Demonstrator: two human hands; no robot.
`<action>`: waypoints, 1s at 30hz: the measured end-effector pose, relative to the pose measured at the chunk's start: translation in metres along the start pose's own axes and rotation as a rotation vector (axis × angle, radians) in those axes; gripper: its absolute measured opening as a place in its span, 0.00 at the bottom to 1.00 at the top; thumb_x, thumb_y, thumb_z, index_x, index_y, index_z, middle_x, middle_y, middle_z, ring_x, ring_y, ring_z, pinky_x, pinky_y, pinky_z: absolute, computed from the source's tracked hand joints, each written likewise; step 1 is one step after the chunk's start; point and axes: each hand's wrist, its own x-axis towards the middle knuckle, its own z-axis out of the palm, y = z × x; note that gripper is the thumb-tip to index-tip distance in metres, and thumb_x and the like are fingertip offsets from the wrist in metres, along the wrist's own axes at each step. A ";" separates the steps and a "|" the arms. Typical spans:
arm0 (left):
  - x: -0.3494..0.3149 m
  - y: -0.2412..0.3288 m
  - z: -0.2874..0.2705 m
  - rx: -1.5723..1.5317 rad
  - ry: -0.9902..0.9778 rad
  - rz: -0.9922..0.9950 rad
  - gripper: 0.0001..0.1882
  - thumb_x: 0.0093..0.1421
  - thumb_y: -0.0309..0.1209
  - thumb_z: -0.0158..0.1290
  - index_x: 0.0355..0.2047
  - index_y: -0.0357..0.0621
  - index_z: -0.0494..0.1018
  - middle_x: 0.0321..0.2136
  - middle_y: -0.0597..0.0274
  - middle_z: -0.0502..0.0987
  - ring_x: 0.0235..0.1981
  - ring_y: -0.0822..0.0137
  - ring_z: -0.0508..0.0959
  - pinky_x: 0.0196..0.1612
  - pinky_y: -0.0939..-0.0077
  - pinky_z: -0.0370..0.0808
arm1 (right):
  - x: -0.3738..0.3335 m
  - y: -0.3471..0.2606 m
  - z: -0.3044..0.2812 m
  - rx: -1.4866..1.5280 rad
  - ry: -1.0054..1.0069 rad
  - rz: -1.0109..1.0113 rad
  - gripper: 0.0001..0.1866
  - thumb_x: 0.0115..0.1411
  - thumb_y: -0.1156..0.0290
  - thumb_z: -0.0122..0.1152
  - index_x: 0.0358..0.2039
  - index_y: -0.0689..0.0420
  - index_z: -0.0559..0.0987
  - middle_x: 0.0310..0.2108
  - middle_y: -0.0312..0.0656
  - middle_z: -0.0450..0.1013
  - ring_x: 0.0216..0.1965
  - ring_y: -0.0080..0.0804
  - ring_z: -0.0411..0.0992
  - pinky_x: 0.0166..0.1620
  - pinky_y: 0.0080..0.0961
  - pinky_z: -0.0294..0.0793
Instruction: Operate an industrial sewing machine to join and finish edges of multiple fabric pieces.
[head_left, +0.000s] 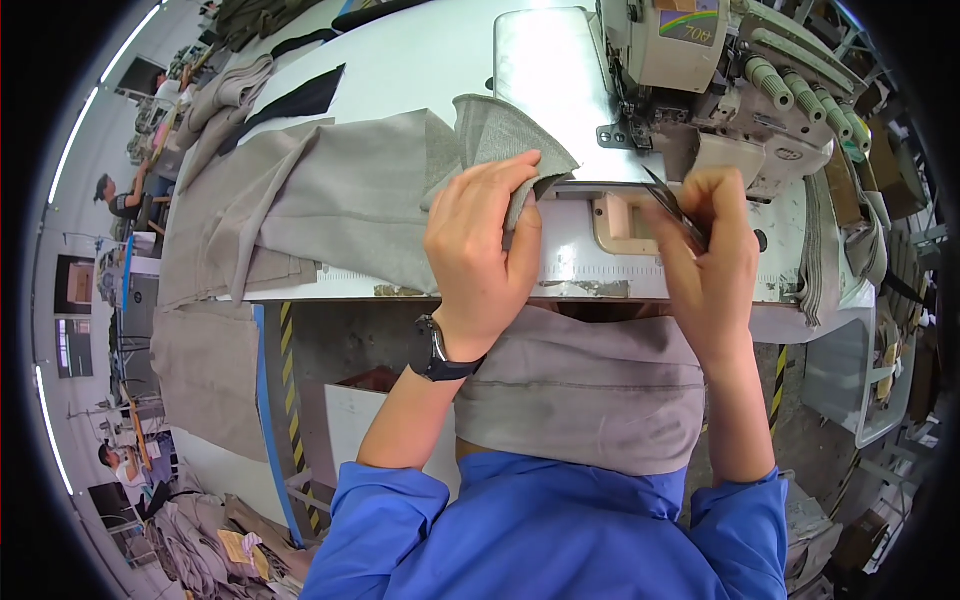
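Scanning from the left, we find 2 people [127, 203] at distant workstations, near the picture's rim. Next we note a pointed piece of black cloth [295, 108] on the white bench [400, 60], just beyond a broad length of grey-beige fabric [350, 190]. This fabric spreads in loose folds across the bench's left half, and its right end rises into an upturned flap [505, 130]. A dark wristwatch [437, 355] marks the wrist of our left hand [475, 235], whose grip is narrow, fingers and thumb closed on the flap's lower corner near the bright metal plate [550, 85]. Below the bench edge, grey-beige cloth [580, 400] lies across our lap, above a blue shirt [560, 530]. Farther right we see the sewing machine [670, 45] at the back, and, in front of it, dark snips [668, 195] pointing up and leftward. Our right hand [715, 255] holds them in a closed grip; we cannot tell how far their blades part. Rightmost, we observe folded strips [820, 250] hanging over the bench edge and a translucent bin [840, 375] below.
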 end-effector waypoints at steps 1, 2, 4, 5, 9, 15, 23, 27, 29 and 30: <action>-0.001 0.001 0.000 -0.004 0.002 -0.020 0.10 0.49 0.21 0.51 0.35 0.38 0.73 0.36 0.59 0.79 0.37 0.56 0.76 0.41 0.65 0.70 | 0.000 -0.003 0.001 -0.073 -0.009 -0.006 0.06 0.58 0.70 0.59 0.35 0.56 0.76 0.25 0.40 0.68 0.21 0.30 0.69 0.24 0.22 0.67; -0.001 0.002 -0.001 -0.007 0.003 -0.041 0.10 0.50 0.21 0.50 0.35 0.38 0.73 0.36 0.59 0.79 0.37 0.56 0.76 0.41 0.65 0.70 | 0.001 -0.006 0.000 -0.154 -0.026 -0.018 0.06 0.58 0.69 0.59 0.35 0.55 0.77 0.24 0.39 0.67 0.20 0.30 0.69 0.24 0.22 0.66; 0.000 0.004 -0.003 -0.010 0.004 -0.061 0.10 0.50 0.21 0.50 0.35 0.37 0.73 0.36 0.59 0.79 0.37 0.56 0.76 0.41 0.65 0.70 | 0.006 -0.010 -0.001 -0.270 -0.038 -0.109 0.06 0.57 0.69 0.60 0.35 0.55 0.77 0.25 0.38 0.67 0.20 0.29 0.68 0.24 0.22 0.67; 0.000 0.005 -0.003 -0.005 -0.002 -0.070 0.10 0.50 0.21 0.50 0.35 0.37 0.73 0.36 0.59 0.79 0.37 0.56 0.76 0.41 0.65 0.70 | 0.010 -0.010 -0.001 -0.397 -0.057 -0.204 0.07 0.56 0.69 0.60 0.35 0.54 0.77 0.25 0.37 0.67 0.20 0.29 0.68 0.24 0.22 0.67; 0.000 0.007 -0.003 -0.002 -0.014 -0.079 0.10 0.51 0.21 0.50 0.35 0.37 0.73 0.36 0.58 0.79 0.37 0.57 0.76 0.42 0.65 0.70 | 0.030 -0.002 0.005 -0.606 -0.104 -0.359 0.09 0.54 0.70 0.62 0.36 0.53 0.77 0.26 0.34 0.70 0.20 0.28 0.69 0.24 0.24 0.67; 0.000 0.009 -0.007 -0.029 -0.009 -0.077 0.10 0.51 0.21 0.50 0.35 0.38 0.73 0.37 0.57 0.78 0.36 0.56 0.77 0.40 0.64 0.71 | 0.029 -0.003 0.005 -0.373 0.066 -0.342 0.11 0.49 0.71 0.65 0.35 0.53 0.78 0.26 0.34 0.72 0.18 0.28 0.67 0.23 0.24 0.65; -0.022 0.047 -0.029 -0.083 0.026 0.161 0.09 0.46 0.22 0.52 0.31 0.41 0.73 0.31 0.57 0.76 0.32 0.55 0.77 0.35 0.64 0.72 | -0.026 -0.044 -0.028 -0.026 -0.041 -0.436 0.10 0.41 0.75 0.68 0.27 0.60 0.80 0.12 0.38 0.65 0.13 0.30 0.63 0.19 0.22 0.61; -0.029 -0.003 -0.076 0.300 0.216 0.130 0.06 0.46 0.24 0.52 0.27 0.41 0.72 0.27 0.56 0.75 0.31 0.55 0.77 0.34 0.67 0.72 | -0.077 -0.055 -0.087 -0.059 0.337 -0.424 0.09 0.44 0.72 0.66 0.27 0.60 0.78 0.16 0.39 0.67 0.17 0.31 0.64 0.24 0.23 0.63; -0.036 -0.031 -0.122 0.387 0.384 0.030 0.05 0.48 0.27 0.52 0.27 0.41 0.72 0.26 0.55 0.76 0.31 0.56 0.77 0.36 0.68 0.72 | -0.103 -0.046 -0.125 -0.171 0.534 -0.287 0.08 0.46 0.72 0.64 0.28 0.61 0.78 0.18 0.38 0.67 0.20 0.30 0.64 0.28 0.22 0.63; -0.041 -0.041 -0.148 0.437 0.466 0.049 0.06 0.49 0.29 0.53 0.27 0.40 0.72 0.28 0.56 0.77 0.32 0.58 0.77 0.37 0.68 0.72 | -0.114 -0.039 -0.145 -0.234 0.505 -0.229 0.08 0.48 0.72 0.63 0.29 0.61 0.78 0.19 0.38 0.67 0.22 0.29 0.64 0.29 0.21 0.63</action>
